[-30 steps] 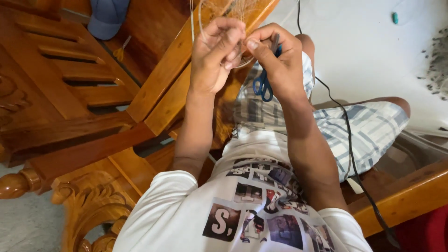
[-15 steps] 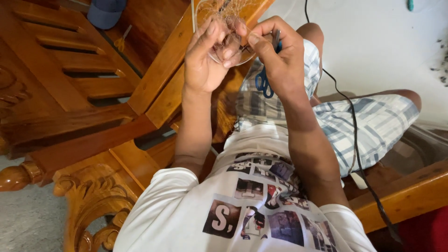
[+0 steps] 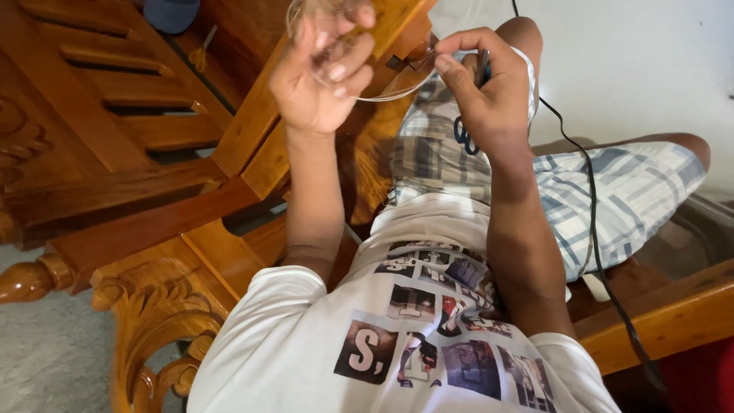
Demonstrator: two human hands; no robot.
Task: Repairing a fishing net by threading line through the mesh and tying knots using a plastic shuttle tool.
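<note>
We see the left hand (image 3: 325,73) raised with its fingers (image 3: 348,65) curled around a loop of clear, thin line (image 3: 382,95). The right hand (image 3: 489,88) pinches the line's other end between thumb and forefinger while clenching blue-handled scissors (image 3: 465,138) in its palm. The line spans between the 2 hands, above a carved wooden chair (image 3: 153,176). A black cable (image 3: 592,222) crosses the plaid shorts (image 3: 612,191).

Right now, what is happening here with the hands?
A person seated on a carved wooden chair works with both hands raised. The left hand holds a bundle of thin clear line. The right hand pinches the line's other end and also holds blue-handled scissors. A black cable runs over the checked shorts.
</note>
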